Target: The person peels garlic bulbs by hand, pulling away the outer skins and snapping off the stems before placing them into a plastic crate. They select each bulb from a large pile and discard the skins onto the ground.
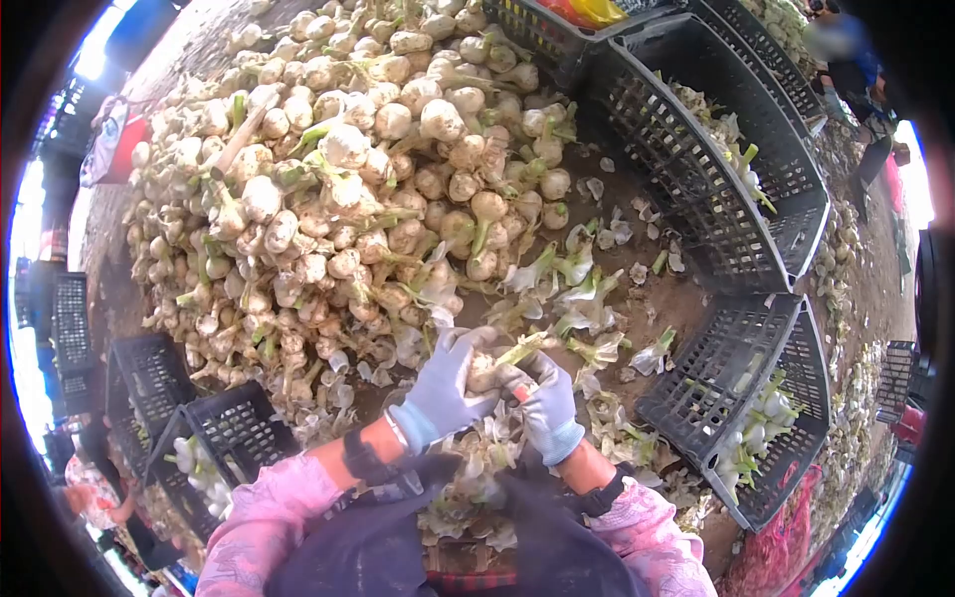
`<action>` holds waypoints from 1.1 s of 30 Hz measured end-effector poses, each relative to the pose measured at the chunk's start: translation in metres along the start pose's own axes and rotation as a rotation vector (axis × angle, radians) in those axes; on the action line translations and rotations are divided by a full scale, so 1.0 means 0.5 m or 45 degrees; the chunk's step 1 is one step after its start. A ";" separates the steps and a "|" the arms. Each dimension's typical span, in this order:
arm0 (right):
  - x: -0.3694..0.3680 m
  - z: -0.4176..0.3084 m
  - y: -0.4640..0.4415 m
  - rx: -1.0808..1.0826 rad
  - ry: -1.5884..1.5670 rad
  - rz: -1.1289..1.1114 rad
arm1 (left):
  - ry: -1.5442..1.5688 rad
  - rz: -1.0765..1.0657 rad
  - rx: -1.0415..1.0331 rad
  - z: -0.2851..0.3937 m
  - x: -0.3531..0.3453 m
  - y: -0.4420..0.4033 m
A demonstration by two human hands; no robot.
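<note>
My left hand (448,378), in a pale glove, is wrapped round a garlic bulb (482,373) in front of my lap. The bulb's green-white stem (524,347) sticks out to the right. My right hand (546,401), gloved too, is closed at the stem side, its thumb and fingers pressed against the garlic. A small reddish-orange spot shows at its fingertips; what it is I cannot make out. Just beyond both hands lies a big heap of garlic bulbs (343,199) with stems on. Loose peeled skins (587,308) lie about the ground and below my hands.
Black plastic crates (686,159) stand at the right, some holding leafy trimmings. A tilted crate (686,373) nearer me has cut stems (761,423) in it. More crates (239,428) are at the left. Another person (856,75) is at the upper right.
</note>
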State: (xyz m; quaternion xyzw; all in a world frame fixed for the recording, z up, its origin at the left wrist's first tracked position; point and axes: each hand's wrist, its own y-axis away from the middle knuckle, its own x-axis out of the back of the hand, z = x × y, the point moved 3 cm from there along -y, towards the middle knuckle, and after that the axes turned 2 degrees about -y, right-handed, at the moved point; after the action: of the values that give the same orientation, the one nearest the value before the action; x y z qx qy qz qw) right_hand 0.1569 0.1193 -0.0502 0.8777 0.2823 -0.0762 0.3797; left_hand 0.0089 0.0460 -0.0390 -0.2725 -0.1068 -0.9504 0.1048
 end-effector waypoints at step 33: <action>-0.011 -0.081 0.020 0.106 -0.202 -0.267 | 0.953 -0.010 0.079 0.062 0.033 -0.006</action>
State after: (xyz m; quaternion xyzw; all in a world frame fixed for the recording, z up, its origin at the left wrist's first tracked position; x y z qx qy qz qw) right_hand 0.1547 0.1399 -0.0135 0.8497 0.3380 -0.1964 0.3539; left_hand 0.0099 0.0547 -0.0046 0.0975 -0.0911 -0.9810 0.1410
